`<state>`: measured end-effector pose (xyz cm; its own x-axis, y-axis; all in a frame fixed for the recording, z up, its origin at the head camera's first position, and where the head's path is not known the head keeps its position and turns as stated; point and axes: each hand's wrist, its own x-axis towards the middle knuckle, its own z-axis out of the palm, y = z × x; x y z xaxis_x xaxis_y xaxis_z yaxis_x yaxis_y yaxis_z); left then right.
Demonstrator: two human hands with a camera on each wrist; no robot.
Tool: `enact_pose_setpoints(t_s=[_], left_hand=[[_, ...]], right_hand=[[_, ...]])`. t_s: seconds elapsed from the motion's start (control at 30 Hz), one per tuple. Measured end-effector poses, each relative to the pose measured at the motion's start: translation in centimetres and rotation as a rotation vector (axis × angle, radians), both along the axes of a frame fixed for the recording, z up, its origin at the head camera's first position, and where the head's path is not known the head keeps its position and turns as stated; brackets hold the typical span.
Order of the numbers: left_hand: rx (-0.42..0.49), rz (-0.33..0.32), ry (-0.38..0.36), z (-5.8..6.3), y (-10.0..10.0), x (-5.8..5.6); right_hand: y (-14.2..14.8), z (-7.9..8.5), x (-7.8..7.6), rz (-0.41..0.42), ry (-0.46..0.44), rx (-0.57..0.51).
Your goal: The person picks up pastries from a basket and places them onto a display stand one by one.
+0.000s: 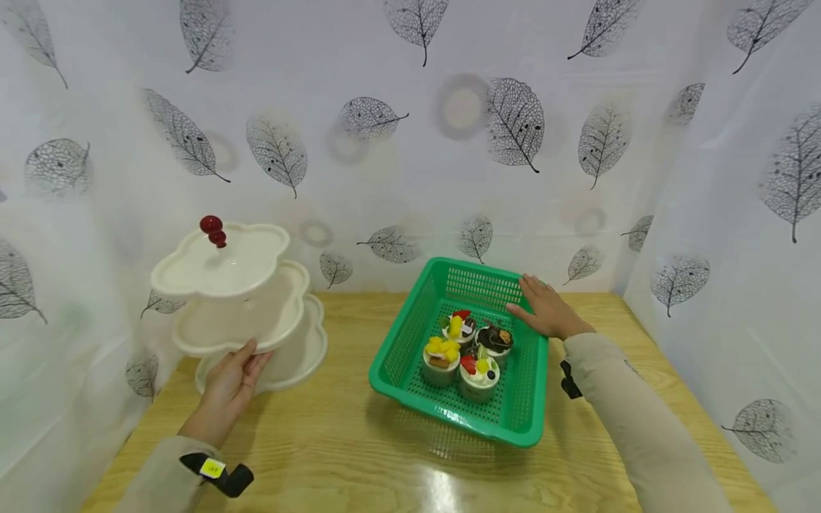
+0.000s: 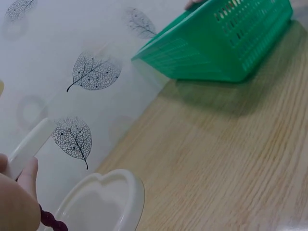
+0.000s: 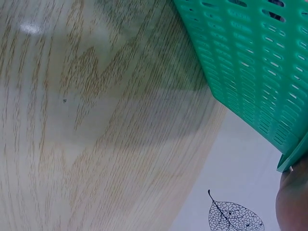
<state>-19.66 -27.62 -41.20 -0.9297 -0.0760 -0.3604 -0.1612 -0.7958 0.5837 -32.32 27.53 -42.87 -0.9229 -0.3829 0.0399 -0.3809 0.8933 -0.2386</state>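
Observation:
My left hand (image 1: 227,388) grips the edge of the middle plate (image 1: 240,320) of a white three-tier cake stand (image 1: 246,260), thumb above the rim and fingers under it. The stand has scalloped plates and a red beaded knob (image 1: 213,229) on top. In the left wrist view, part of a lower plate (image 2: 108,204) shows below that hand. Over at the far right corner of a green plastic basket (image 1: 455,417), my right hand (image 1: 548,310) rests on the rim, fingers extended and thumb toward the inside. Several cream-topped dessert cups (image 1: 477,385) stand together in the basket.
The wooden table (image 1: 321,442) runs up to a white curtain (image 1: 410,178) with a leaf print at the back and on both sides. Fruit and chocolate pieces top the cups. Dark straps (image 1: 218,476) sit on both sleeves.

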Motion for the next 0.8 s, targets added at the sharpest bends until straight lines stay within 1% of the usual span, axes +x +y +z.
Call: enact_pose_setpoints(t_s=[0.13, 0.17, 0.27, 0.37, 0.57, 0.7, 0.8], left_hand=[[-0.028, -0.006, 0.004, 0.0, 0.2, 0.1], [-0.044, -0.016, 0.016, 0.0, 0.4, 0.1], [-0.078, -0.027, 0.024, 0.0, 1.1, 0.1], [-0.112, -0.044, 0.04, 0.0, 2.1, 0.1], [-0.171, -0.075, 0.011, 0.1, 4.5, 0.3], [-0.202, -0.083, -0.002, 0.0, 6.1, 0.3], [-0.227, -0.08, 0.017, -0.2, 7.3, 0.3]], right_hand=[[-0.1, 0.0, 0.0, 0.007, 0.003, 0.001], [-0.1, 0.0, 0.0, 0.008, 0.005, 0.0], [-0.1, -0.1, 0.0, 0.009, 0.016, 0.004], [0.0, -0.1, -0.1, 0.005, 0.033, 0.003], [0.1, -0.3, 0.0, -0.003, 0.025, -0.008], [0.1, -0.3, 0.0, -0.001, 0.023, -0.014], [0.0, -0.3, 0.0, 0.001, 0.027, -0.016]])
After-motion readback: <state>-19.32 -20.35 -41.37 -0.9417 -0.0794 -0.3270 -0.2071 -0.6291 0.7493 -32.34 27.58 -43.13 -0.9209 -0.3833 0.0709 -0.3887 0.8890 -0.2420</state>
